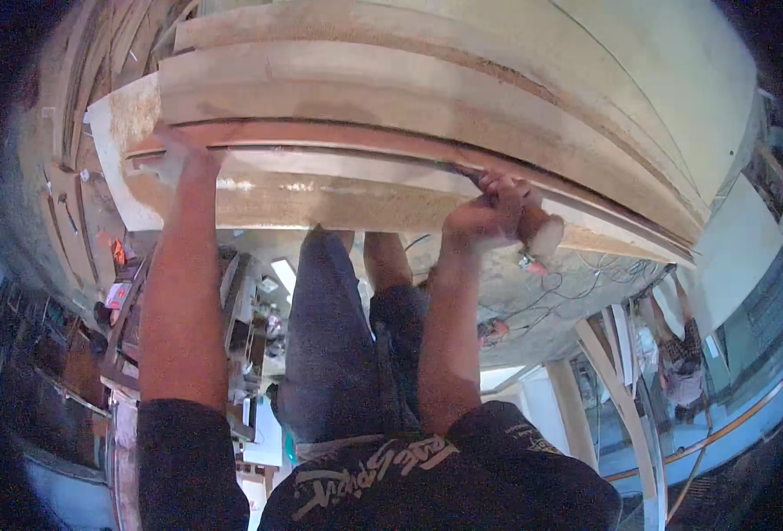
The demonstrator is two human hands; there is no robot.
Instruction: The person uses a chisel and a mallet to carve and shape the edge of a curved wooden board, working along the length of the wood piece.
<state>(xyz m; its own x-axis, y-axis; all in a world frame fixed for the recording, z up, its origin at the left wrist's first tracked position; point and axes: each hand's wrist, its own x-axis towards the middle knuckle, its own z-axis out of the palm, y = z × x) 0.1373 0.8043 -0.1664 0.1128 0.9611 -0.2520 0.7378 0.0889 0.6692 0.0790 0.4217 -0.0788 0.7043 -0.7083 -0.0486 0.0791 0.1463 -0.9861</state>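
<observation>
My right hand (496,211) is closed round a thick wooden-handled tool (543,232), whose rounded butt faces me. Its narrow dark blade points left along a long reddish wood strip (338,134); the exact kind of tool is hard to make out. Near the left end of that strip is my left hand (181,155), smeared by motion, so its fingers cannot be read. A pale board edge (320,163) runs along the near side of the strip, with a dark line between them. Whether the blade touches the wood cannot be told.
Beyond lie several long boards (391,62) and a large pale sheet (675,62). Cables (586,279) trail on the floor at right. Loose wood strips (77,221) lie at far left. Another person (679,363) is at the far right.
</observation>
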